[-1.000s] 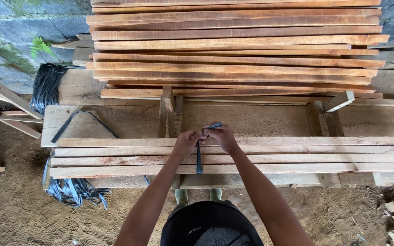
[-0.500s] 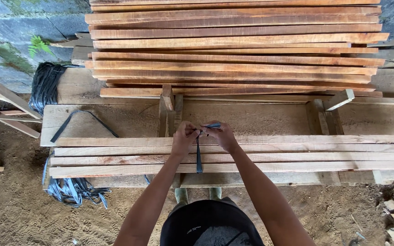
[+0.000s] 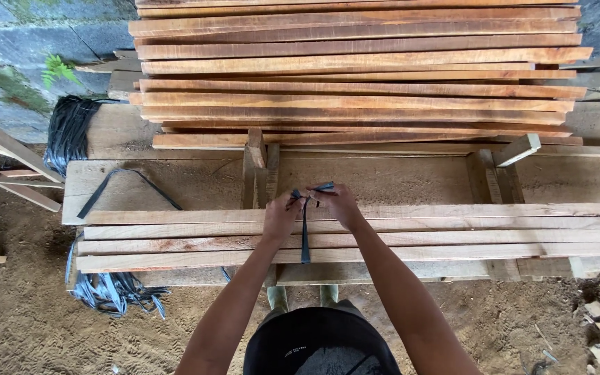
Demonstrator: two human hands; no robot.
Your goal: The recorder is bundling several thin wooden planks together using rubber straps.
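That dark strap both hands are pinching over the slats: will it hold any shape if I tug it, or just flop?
Probably flops: the dark strap hangs limp across the slats below the left hand and right hand. Likely light and thin, since the spare strips on the ground lie curled in a loose tangle. Possibly slippery.

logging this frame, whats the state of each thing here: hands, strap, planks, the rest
left hand: shut on one end of the strap
right hand: shut on the other end
dark plastic strap: wrapped over the bundle, ends crossed on top
plank bundle: lying flat on the bench, not yet tied
plank stack: piled loose behind
strap coil: bunched at the bench's left end
loose straps: tangled on the dirt
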